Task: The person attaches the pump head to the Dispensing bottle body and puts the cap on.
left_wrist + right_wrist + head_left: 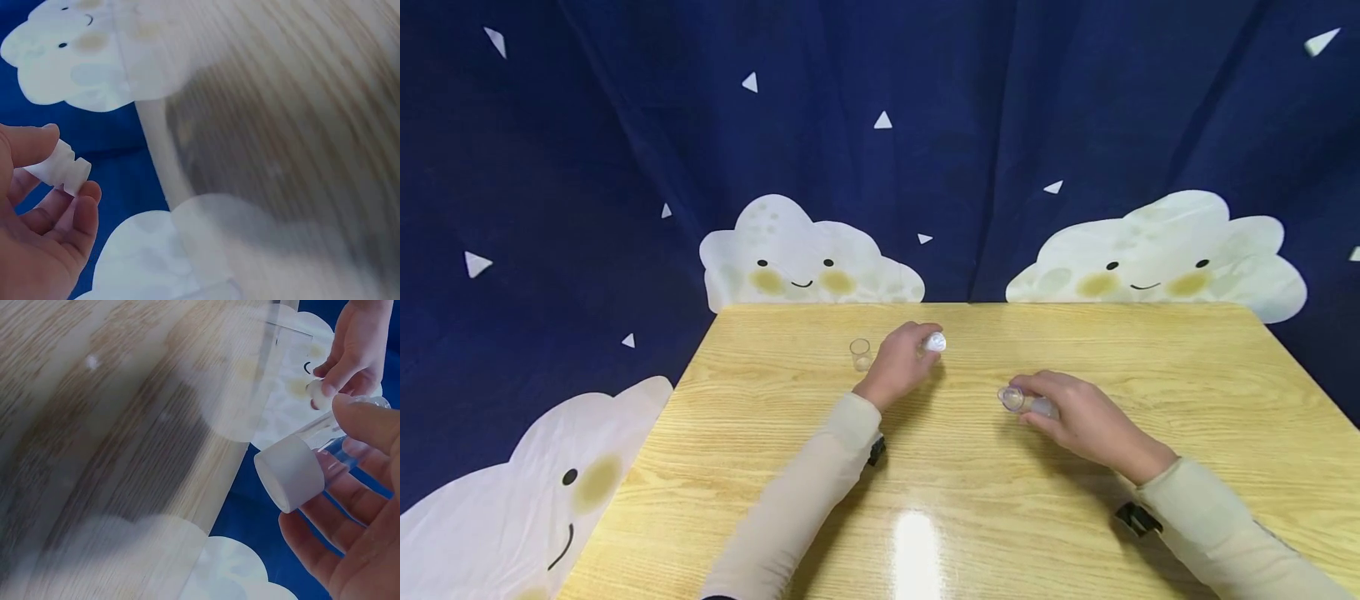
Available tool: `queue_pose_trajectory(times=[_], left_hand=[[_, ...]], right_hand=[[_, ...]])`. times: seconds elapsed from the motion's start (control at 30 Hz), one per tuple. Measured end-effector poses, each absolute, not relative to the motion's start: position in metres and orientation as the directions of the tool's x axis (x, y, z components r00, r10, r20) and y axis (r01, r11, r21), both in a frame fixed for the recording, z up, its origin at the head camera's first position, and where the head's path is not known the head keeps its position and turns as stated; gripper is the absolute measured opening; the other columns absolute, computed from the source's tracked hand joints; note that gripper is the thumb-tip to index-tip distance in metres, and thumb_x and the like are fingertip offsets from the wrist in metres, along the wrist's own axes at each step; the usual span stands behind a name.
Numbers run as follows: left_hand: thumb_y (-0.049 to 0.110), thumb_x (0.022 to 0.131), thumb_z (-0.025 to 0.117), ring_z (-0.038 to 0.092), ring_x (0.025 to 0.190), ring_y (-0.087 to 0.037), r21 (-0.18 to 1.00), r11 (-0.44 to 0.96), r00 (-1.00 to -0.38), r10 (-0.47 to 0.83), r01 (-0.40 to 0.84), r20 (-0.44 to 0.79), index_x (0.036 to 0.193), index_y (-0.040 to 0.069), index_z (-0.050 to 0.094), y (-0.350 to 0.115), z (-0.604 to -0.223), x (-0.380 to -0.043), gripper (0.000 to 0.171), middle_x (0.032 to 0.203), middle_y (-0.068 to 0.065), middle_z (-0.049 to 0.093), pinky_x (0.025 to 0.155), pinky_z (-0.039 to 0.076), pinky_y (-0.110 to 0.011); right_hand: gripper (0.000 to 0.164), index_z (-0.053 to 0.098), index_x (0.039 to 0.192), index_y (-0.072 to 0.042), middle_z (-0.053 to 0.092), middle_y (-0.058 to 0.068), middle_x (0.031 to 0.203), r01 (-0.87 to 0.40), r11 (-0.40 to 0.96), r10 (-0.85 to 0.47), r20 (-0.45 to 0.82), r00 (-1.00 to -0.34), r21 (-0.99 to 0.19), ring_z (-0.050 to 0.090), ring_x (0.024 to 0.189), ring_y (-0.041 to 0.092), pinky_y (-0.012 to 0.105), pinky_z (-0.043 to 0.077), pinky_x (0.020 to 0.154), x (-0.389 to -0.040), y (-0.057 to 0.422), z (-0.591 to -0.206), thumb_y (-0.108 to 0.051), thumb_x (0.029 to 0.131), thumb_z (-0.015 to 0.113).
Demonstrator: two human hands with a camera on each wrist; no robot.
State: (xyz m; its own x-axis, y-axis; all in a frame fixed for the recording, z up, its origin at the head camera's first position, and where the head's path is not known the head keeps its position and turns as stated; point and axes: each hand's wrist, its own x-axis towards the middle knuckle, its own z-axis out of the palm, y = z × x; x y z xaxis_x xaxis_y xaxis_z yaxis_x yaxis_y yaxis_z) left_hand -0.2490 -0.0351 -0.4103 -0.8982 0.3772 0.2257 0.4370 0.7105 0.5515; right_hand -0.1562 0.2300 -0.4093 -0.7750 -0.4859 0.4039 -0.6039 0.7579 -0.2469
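My left hand is above the far middle of the table, pinching a small white plastic piece with a stepped, narrowed neck between thumb and fingers. Nearer and to the right, my right hand holds a clear tube-shaped bottle. One end of this bottle is a smooth white cylinder, and its clear body lies under the thumb. The two held things are apart. Just left of my left hand, a small clear cup stands on the table.
The wooden table has its far edge against a dark blue curtain with white triangles and smiling clouds. A bright reflection shows on the near part of the tabletop.
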Motion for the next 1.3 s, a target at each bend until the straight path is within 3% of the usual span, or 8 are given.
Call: queue_pose_trajectory(times=[0.27,0.57,0.93,1.3], left_hand=[[0.016,0.095,0.065,0.063,0.113,-0.026,0.56,0.711,-0.905,0.34,0.426,0.256,0.128,0.004,0.061,-0.052,-0.401,-0.238,0.035,0.124,-0.012,0.066,0.096,0.051,-0.039],[0.014,0.092,0.07,0.063,0.113,-0.028,0.533,0.71,-0.888,0.351,0.459,0.298,0.126,0.006,0.066,-0.059,-0.404,-0.23,0.035,0.122,-0.011,0.069,0.098,0.051,-0.04],[0.02,0.093,0.07,0.061,0.093,-0.018,0.538,0.678,-0.865,0.387,0.502,0.319,0.125,0.009,0.065,-0.062,-0.4,-0.216,0.035,0.115,-0.008,0.067,0.08,0.052,-0.03],[0.022,0.092,0.071,0.061,0.094,-0.013,0.535,0.643,-0.837,0.43,0.548,0.339,0.117,0.011,0.066,-0.05,-0.391,-0.196,0.028,0.111,-0.003,0.068,0.083,0.052,-0.029]], right_hand=[[0.039,0.069,0.119,-0.009,0.073,0.006,0.108,-0.602,0.757,-0.487,0.397,-0.778,-0.253,0.07,0.093,0.02,0.038,0.057,0.074,-0.157,0.229,-0.409,-0.016,0.082,0.08],[0.038,0.069,0.12,-0.011,0.073,0.006,0.11,-0.606,0.76,-0.502,0.379,-0.777,-0.237,0.07,0.093,0.021,0.038,0.057,0.073,-0.157,0.228,-0.404,-0.015,0.083,0.079],[0.038,0.068,0.12,-0.012,0.073,0.006,0.108,-0.611,0.762,-0.515,0.369,-0.773,-0.216,0.068,0.088,0.019,0.035,0.055,0.07,-0.162,0.226,-0.397,-0.015,0.084,0.079],[0.037,0.068,0.121,-0.011,0.071,0.003,0.104,-0.612,0.752,-0.509,0.373,-0.776,-0.244,0.066,0.085,0.015,0.034,0.054,0.07,-0.162,0.221,-0.401,-0.015,0.085,0.078]])
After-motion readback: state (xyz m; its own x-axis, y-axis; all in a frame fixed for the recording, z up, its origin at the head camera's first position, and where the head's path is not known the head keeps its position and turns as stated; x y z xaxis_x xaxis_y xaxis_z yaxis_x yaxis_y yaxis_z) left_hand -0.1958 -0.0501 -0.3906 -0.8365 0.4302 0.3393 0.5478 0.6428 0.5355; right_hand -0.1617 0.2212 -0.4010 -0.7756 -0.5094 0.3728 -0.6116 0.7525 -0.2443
